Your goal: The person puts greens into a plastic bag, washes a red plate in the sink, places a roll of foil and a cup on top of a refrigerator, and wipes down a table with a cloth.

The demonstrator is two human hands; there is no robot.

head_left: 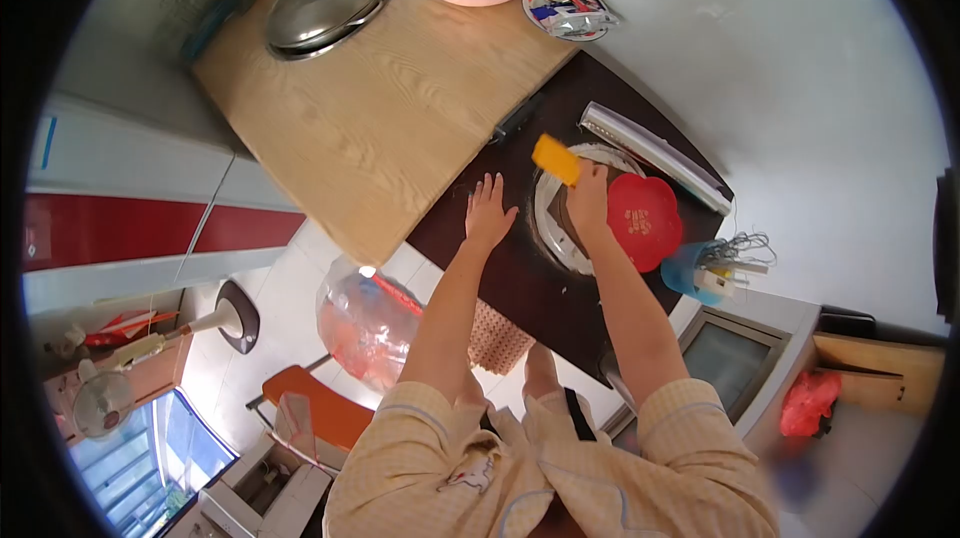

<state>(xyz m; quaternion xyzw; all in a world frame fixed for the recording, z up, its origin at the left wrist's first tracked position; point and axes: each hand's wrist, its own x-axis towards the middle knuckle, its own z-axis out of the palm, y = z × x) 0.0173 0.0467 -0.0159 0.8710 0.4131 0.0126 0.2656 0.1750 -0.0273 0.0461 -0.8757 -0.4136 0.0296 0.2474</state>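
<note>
Left hand (487, 215) — palm down, fingers spread, resting on the dark brown tabletop (450, 228). Right hand (587, 200) — closed on a flat, rectangular yellow-orange piece (556, 159), material unclear; the piece is at the upper edge of a round, white-rimmed disc (550, 223) set on the tabletop. Just beside the right hand, a red, flower-shaped dish (643, 223). Near the dish, a translucent blue cup (685, 273) with wiry items. Above, a long, pale roll (655, 156), lying diagonally. Adjoining the tabletop, a light wood-grain board (370, 138).
</note>
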